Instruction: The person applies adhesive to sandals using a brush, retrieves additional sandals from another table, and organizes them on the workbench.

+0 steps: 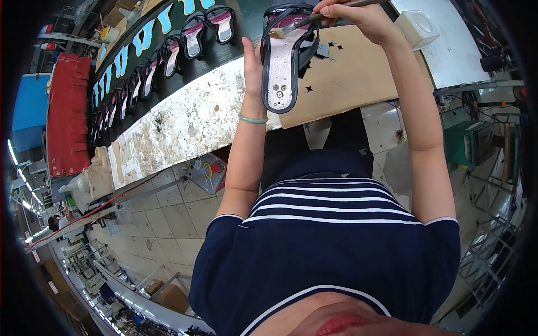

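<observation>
A black strappy sandal [280, 73] is held up over the bench, its pale footbed facing me and its heel end toward my body. My left hand [254, 70] grips it from the left side; the thumb shows, while the other fingers are hidden behind the sole. In my right hand [358, 18] is a brush [307, 22], pinched by its handle. The bristles rest on or just over the forward part of the footbed, between the straps; contact is hard to make out.
Several similar sandals [192, 39] and blue-edged insoles [147, 35] line a dark belt [218, 56]. Small black star-shaped pieces lie on brown cardboard [347, 84]. A white square container [417, 29] stands at right. Below the stained bench edge [185, 115] are scissors [208, 169].
</observation>
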`<action>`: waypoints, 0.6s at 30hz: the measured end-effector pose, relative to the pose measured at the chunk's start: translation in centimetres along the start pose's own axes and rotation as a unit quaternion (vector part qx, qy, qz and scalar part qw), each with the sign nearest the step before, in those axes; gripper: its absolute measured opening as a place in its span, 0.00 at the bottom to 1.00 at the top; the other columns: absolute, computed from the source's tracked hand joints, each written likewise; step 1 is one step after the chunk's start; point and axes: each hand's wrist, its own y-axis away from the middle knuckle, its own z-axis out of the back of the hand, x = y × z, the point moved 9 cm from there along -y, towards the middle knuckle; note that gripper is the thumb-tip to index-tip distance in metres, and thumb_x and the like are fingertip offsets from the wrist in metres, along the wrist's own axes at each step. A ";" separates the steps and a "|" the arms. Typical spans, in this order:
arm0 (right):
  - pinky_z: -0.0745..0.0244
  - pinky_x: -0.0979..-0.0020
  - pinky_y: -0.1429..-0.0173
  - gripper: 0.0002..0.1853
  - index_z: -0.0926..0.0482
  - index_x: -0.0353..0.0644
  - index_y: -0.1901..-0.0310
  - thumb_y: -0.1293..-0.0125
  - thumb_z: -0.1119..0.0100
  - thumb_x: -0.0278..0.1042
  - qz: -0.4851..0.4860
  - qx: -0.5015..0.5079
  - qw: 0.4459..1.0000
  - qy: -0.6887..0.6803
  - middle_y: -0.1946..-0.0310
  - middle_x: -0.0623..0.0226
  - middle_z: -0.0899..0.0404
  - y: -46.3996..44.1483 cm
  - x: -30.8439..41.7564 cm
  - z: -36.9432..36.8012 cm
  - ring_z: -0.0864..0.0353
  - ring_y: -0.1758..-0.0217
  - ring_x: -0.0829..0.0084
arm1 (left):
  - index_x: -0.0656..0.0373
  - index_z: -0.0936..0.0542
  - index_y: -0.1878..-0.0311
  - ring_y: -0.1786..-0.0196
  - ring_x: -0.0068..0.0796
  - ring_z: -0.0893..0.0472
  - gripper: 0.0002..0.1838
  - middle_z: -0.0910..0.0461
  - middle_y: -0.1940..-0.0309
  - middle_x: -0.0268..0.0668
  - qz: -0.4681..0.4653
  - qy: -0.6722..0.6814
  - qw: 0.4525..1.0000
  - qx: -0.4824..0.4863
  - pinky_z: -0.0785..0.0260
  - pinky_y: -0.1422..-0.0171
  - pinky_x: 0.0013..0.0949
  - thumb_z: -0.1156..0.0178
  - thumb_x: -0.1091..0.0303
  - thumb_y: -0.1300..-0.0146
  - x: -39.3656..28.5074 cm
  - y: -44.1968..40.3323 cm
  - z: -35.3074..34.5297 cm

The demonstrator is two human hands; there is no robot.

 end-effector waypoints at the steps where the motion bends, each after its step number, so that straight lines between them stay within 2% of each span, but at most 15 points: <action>1: 0.23 0.77 0.62 0.06 0.17 0.33 0.65 0.43 0.37 0.26 -0.005 0.005 1.000 -0.001 0.71 0.63 0.16 -0.1 -0.1 -0.1 0.18 0.70 0.77 | 0.61 0.30 0.41 0.62 0.27 0.17 0.40 0.19 0.57 0.41 -0.004 0.004 1.000 -0.008 0.21 0.62 0.28 0.71 0.32 0.32 -0.1 0.0 0.1; 4: 0.23 0.77 0.62 0.06 0.17 0.33 0.66 0.44 0.37 0.25 0.000 0.012 1.000 -0.003 0.71 0.63 0.16 0.0 0.0 -0.4 0.19 0.70 0.77 | 0.61 0.30 0.41 0.61 0.26 0.17 0.40 0.20 0.57 0.41 -0.007 -0.010 1.000 0.014 0.21 0.61 0.27 0.71 0.32 0.32 -0.2 -0.1 0.4; 14: 0.24 0.75 0.63 0.06 0.16 0.32 0.65 0.44 0.37 0.22 0.027 0.021 0.999 -0.016 0.73 0.63 0.17 1.2 0.8 -2.1 0.20 0.70 0.77 | 0.59 0.31 0.40 0.62 0.26 0.19 0.38 0.20 0.58 0.39 -0.045 -0.012 0.999 0.003 0.22 0.62 0.27 0.74 0.35 0.30 -1.2 -0.9 1.0; 18: 0.24 0.75 0.63 0.05 0.17 0.31 0.65 0.43 0.38 0.22 0.014 -0.014 1.000 -0.004 0.73 0.62 0.18 2.1 0.7 -2.4 0.20 0.70 0.76 | 0.58 0.30 0.41 0.61 0.26 0.19 0.37 0.20 0.56 0.38 -0.070 -0.023 0.997 -0.005 0.22 0.61 0.28 0.75 0.36 0.30 -2.1 -1.3 1.2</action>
